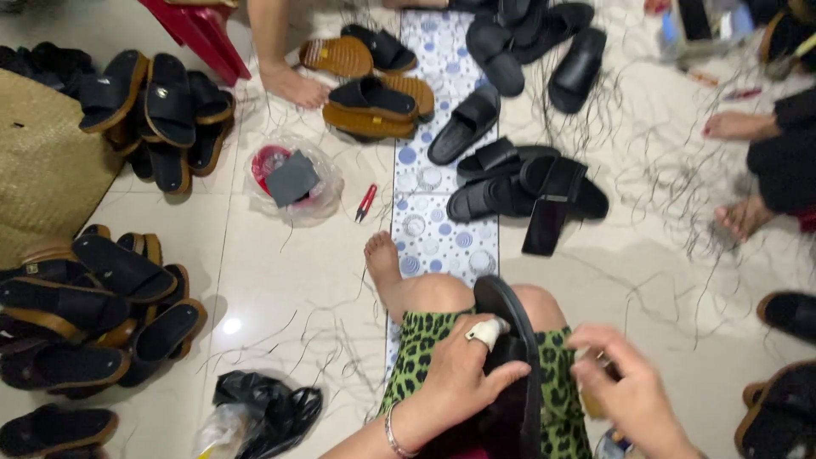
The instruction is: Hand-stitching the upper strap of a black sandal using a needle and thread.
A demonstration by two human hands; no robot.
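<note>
The person sits on the floor with a black slide sandal (510,340) propped upright on the lap, over green patterned shorts. The left hand (463,374), one finger bandaged, wraps around the sandal's strap and steadies it. The right hand (625,387), just right of the sandal, looks closed on something small; what it pinches cannot be told. This looks like trimming or finishing work on the strap, which calls for a steady grip.

A slide sandal (510,340) stands on the lap, left hand (459,374) on it, right hand (629,391) just right; sandal piles (93,314) lie left, snips (366,202) far on the floor
</note>
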